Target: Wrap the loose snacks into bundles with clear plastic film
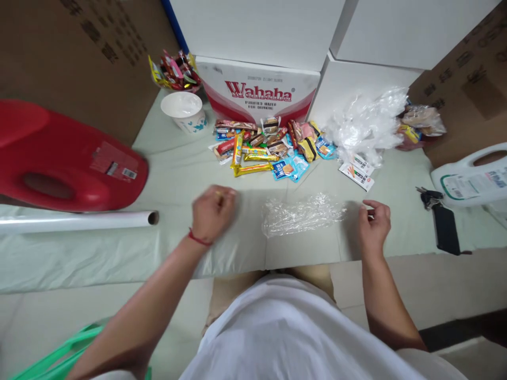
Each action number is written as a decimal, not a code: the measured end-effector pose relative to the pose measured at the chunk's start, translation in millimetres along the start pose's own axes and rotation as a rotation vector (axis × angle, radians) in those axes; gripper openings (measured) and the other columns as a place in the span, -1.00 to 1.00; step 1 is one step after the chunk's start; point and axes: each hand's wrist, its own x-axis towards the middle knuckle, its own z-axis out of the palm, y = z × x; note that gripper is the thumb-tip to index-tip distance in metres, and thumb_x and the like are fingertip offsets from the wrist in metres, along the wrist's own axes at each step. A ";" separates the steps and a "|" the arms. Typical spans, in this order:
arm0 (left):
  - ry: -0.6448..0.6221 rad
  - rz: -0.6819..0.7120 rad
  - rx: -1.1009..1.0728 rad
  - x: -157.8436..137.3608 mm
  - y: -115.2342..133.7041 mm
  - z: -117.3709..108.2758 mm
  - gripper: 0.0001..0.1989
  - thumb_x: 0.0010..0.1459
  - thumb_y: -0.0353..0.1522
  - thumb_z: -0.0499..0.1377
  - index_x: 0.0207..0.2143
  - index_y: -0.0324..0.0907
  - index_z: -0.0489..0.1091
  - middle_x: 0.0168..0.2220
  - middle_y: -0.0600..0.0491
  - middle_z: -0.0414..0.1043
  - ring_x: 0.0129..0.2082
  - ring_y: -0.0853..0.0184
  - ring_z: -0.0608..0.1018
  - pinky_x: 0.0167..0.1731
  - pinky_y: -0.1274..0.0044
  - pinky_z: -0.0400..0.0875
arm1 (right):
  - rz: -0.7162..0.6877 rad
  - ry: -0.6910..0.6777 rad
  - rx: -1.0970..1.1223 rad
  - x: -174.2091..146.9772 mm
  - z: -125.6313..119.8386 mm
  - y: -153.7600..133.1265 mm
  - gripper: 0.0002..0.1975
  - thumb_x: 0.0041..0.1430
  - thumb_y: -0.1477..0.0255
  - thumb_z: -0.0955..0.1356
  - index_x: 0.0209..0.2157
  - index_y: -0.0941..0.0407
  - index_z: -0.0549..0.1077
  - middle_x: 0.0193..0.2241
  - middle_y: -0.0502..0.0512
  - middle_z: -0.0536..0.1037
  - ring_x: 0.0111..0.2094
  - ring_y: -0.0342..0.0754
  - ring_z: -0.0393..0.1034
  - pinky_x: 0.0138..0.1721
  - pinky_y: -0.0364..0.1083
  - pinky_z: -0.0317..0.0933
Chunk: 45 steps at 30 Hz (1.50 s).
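A crumpled clear plastic bag (303,215) lies flat on the table between my two hands, touching neither. My left hand (214,211), slightly blurred, is curled into a loose fist left of the bag; I see nothing held in it. On its wrist is a red string. My right hand (374,224) hovers to the right of the bag, fingers bent, with a gap between thumb and forefinger and nothing in it. Beyond the bag sits a pile of wrapped snacks (259,153). To its right are two white snack packets (356,173) and a heap of clear plastic bags (360,124).
At left stand a red jug (71,158), a plastic film roll (79,220) and a paper cup (182,110), with bagged snacks (176,71) behind. A Wahaha carton (259,89) backs the table. At right are a white bottle (473,177), keys (430,196) and a black phone-like object (446,229).
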 end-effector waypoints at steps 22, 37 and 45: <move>0.169 0.238 0.083 88.2 19.2 -50.9 -0.78 0.35 -0.24 0.13 -0.14 -0.03 0.57 -0.14 -0.02 0.62 -0.10 0.25 0.64 -0.09 0.34 0.53 | -0.083 0.119 0.333 -14.4 -16.9 -24.4 -0.89 0.24 0.35 0.45 -0.33 0.08 0.60 -0.24 0.11 0.55 -0.22 0.02 0.47 -0.24 0.00 0.34; -0.063 0.565 -0.402 -13.4 168.8 61.3 -0.75 0.42 -0.46 0.05 -0.04 -0.21 0.53 -0.08 -0.10 0.59 -0.10 0.31 0.64 -0.08 0.49 0.59 | 0.771 -0.438 1.629 -30.0 27.2 -86.8 -0.29 0.11 -0.03 0.51 0.24 -0.10 0.42 0.23 0.08 0.53 0.38 0.16 0.26 0.32 0.29 0.28; -0.445 1.079 -0.153 -83.7 157.2 111.3 -0.63 0.49 -0.22 0.07 0.22 -0.09 0.44 0.28 -0.05 0.48 0.26 0.20 0.49 0.23 0.33 0.34 | 0.683 -0.206 1.656 -20.0 51.1 -49.7 -0.31 0.02 -0.03 0.51 0.16 -0.11 0.45 0.26 0.03 0.48 0.37 0.13 0.25 0.31 0.27 0.28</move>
